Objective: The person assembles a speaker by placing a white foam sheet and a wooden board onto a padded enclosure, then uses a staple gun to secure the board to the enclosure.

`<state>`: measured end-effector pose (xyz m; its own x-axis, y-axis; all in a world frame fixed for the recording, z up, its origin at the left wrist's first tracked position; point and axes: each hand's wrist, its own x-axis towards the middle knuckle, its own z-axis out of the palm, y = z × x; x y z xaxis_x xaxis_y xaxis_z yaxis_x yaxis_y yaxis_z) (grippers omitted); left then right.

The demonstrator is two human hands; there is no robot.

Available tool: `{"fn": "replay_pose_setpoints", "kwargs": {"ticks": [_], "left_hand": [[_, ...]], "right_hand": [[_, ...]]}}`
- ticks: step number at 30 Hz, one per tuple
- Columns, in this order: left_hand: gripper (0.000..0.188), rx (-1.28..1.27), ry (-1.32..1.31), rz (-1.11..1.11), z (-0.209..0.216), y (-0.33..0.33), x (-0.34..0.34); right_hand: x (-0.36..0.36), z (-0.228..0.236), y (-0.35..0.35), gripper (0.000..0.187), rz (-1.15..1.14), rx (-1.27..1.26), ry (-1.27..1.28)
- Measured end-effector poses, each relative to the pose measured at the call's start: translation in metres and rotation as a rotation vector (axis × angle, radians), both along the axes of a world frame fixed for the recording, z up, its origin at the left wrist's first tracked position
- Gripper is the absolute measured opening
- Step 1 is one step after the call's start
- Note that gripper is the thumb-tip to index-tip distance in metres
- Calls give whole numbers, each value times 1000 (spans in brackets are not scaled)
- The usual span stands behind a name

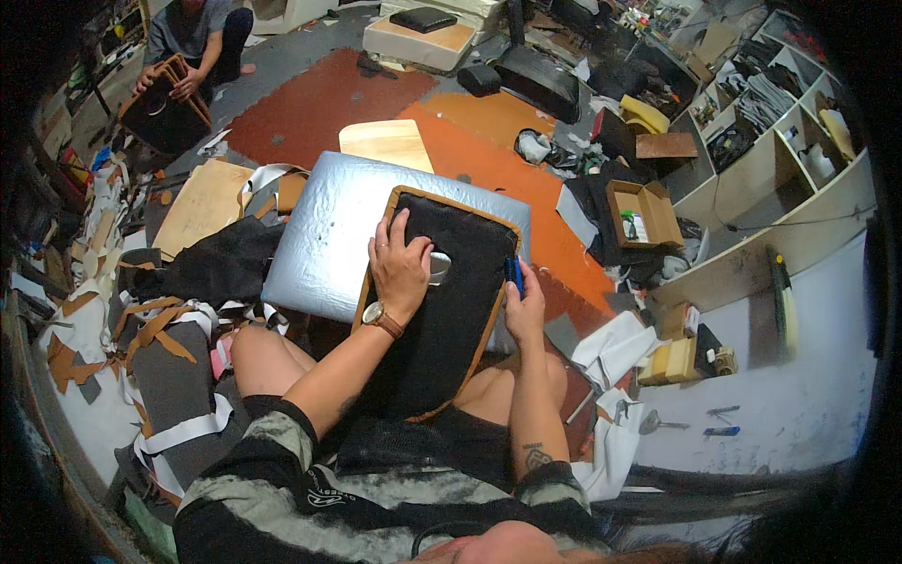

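A black fabric-covered panel (423, 334) with brown edging lies tilted between my knees and a silver-wrapped cushion (324, 230). Near its middle is a rounded opening (439, 268) with a pale rim. My left hand (401, 268), wearing a wristwatch, rests on the panel, with thumb and forefinger closed at the opening's edge. At the panel's right edge, my right hand (526, 305) grips a small blue tool (514, 273). The tool's tip is against or close to the brown edging; its exact kind is hard to make out.
Fabric and leather scraps (160, 338) heap up at left beside a wooden board (202, 207). Shelving (761, 179) and an open cardboard box (648, 211) stand at right, near white cloth (611, 352). At far left, another person (193, 47) holds a similar panel (164, 117).
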<state>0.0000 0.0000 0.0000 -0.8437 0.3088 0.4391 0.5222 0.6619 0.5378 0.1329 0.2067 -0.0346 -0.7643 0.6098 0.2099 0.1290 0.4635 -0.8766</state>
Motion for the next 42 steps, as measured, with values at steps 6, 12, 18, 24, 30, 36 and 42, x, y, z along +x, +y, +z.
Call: {"fn": "replay_pose_setpoints", "kwargs": {"ticks": [6,12,18,24,30,36,42], "left_hand": [[22,241,-185,12,-14,8,-5],[33,568,-738,-105,7,4,-12],[30,508,-785,-125,-8,-6,-24],[28,524,-776,-131,-14,-7,-25],[25,482,-675,-115,-20,-3,-26],[26,476,-619,-120,-21,-5,-26],[24,553,-706,-116,-19,-5,-23]], "right_hand": [[-9,27,-9,43,-48,465,40],[-33,90,-25,45,223,684,-51],[-69,126,-31,41,450,1106,-197],[-92,139,-48,45,582,1330,-430],[-108,142,-66,37,608,1428,-515],[-99,145,-63,44,561,1468,-560],[-81,130,-47,50,501,1439,-533]]}}
